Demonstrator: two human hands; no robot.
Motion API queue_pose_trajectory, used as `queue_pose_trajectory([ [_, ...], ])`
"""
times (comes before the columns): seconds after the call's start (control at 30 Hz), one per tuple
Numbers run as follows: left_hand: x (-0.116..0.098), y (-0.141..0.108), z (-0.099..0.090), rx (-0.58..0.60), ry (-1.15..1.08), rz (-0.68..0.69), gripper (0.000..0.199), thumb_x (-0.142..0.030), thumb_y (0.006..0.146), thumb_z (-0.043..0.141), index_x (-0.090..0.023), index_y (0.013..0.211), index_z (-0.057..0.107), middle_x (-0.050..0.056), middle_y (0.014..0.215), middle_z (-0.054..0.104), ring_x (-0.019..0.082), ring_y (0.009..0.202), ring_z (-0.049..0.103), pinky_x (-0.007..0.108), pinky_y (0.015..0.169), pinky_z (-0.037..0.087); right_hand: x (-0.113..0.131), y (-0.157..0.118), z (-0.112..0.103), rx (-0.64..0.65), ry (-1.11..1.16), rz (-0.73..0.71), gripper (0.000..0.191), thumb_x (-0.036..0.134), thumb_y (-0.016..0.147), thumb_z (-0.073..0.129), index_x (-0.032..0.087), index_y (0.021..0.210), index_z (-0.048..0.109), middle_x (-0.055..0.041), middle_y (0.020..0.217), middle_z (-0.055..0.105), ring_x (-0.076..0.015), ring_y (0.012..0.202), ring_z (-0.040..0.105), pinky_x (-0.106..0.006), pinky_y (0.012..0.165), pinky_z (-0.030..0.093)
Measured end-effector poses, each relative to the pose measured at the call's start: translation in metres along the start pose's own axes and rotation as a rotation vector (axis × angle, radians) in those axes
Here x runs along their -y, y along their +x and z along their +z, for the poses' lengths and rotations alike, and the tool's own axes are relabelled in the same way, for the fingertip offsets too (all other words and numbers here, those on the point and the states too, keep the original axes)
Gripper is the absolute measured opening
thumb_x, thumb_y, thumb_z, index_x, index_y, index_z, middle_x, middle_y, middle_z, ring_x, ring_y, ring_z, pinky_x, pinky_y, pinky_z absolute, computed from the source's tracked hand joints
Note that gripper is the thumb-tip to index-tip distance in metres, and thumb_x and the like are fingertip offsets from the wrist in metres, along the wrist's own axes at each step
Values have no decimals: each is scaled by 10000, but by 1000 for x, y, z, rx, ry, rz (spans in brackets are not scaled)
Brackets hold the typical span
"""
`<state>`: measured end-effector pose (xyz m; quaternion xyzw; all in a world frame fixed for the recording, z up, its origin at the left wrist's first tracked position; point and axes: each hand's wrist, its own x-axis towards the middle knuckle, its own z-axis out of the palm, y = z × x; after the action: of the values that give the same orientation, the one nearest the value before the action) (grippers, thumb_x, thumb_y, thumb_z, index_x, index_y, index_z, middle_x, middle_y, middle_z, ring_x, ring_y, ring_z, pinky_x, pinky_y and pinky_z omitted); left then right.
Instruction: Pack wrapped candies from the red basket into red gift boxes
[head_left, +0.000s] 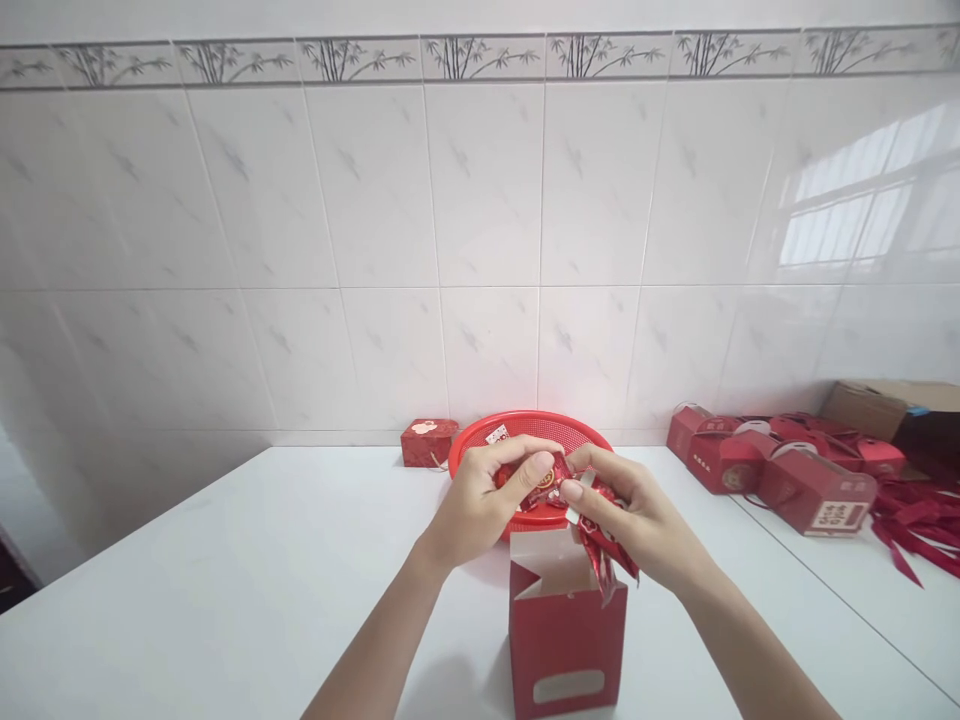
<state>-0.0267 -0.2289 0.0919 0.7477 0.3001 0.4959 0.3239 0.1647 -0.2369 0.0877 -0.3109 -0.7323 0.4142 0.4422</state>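
Note:
Above an open red cardboard box, both hands are raised close together. Red wrapped candy with gold print shows at the fingers of my left hand, which is closed on it. My right hand grips several shiny red candy packets, and their wrapper ends hang over the box's right edge. The box stands upright with its top flaps up and a pale oval window low on its front. Just behind it, a red plastic basket is partly hidden by my hands; a few wrapped pieces show inside.
A small red box sits left of the basket near the tiled wall. On the right lie several folded red gift boxes, dark red ribbons and a brown carton. A seam runs across the white table on the right.

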Motion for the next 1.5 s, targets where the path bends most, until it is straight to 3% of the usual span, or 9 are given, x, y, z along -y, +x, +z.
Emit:
queue_pose_trajectory([
  [0.23,3,2,-2,30,-96,-124,450,-540,983,470,-178,1109,704,3,692,546,118,612,468,244,570,385,-7,2,-1,-19,117,-1,351,514,885,661,195,773,569,11,668,592,-105,564,529,-219,512,408],
  [0.37,-1,3,-9,21,-60,-152,469,-545,968,473,-157,773,651,-19,605,466,96,541,317,262,543,304,-14,4,-5,-73,288,29,317,486,868,702,203,816,568,13,704,621,-85,511,517,-207,469,402],
  [0.47,-3,2,-11,38,-18,-109,448,-462,958,531,-160,628,559,-23,605,442,100,575,330,264,588,325,-16,5,-5,-87,353,45,295,461,865,717,206,834,572,17,709,635,-74,481,517,-198,447,399],
  [0.6,-3,1,-10,51,1,-107,334,-362,941,581,-167,674,535,-30,651,449,104,633,380,251,617,330,-16,5,-3,-86,386,61,290,452,857,727,202,830,583,7,749,663,-71,490,537,-192,452,418],
  [0.8,-1,1,-13,135,-95,-115,365,-364,953,545,-181,660,430,-43,640,353,97,600,322,248,578,301,-16,3,-4,-21,342,74,301,472,862,712,201,827,586,-17,793,686,-86,493,534,-212,430,412],
  [1.0,2,5,-12,148,-97,-146,382,-390,928,552,-185,639,407,-36,637,324,99,592,318,249,552,291,-15,1,-9,-63,143,3,335,519,863,692,207,790,594,-36,778,676,-140,629,573,-263,568,483],
  [1.23,5,7,-9,111,-103,-141,388,-402,920,576,-181,633,439,-34,619,349,98,588,347,240,551,316,-14,3,-12,-86,102,25,365,526,865,685,190,776,576,9,693,602,-69,500,394,-210,446,314],
  [1.5,5,8,-11,81,-70,-140,374,-395,911,601,-174,635,480,-35,611,396,89,573,373,228,557,359,-13,2,-15,-88,43,43,345,517,874,664,190,798,587,19,663,582,-67,489,369,-212,439,287],
])
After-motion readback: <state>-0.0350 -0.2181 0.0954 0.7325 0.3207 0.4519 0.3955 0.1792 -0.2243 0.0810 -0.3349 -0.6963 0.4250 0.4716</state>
